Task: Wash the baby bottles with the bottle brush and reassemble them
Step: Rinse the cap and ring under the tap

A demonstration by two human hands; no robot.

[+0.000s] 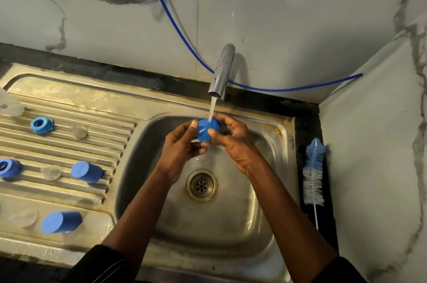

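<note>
the left hand [182, 141] and the right hand [231, 139] both pinch a blue bottle cap [206, 131] between them under the running tap [221, 70], while the bottle brush [314, 174] lies well off beyond the right hand, the nearer one, handle pointing back toward the person.

Blue caps: two, cap [86, 171] at 9 o'clock from drain [201, 185], cap [61, 221] at 8. Blue rings: two, ring [41, 125] at 10, ring [8, 168] at 9. Clear teats: three, teat [79, 132], teat [51, 172], teat [24, 218], between 8 and 10. One blue piece [206, 131] at 12. One bottle brush [314, 174] at 3. Hands: two, left hand [182, 144], right hand [233, 137].
</note>
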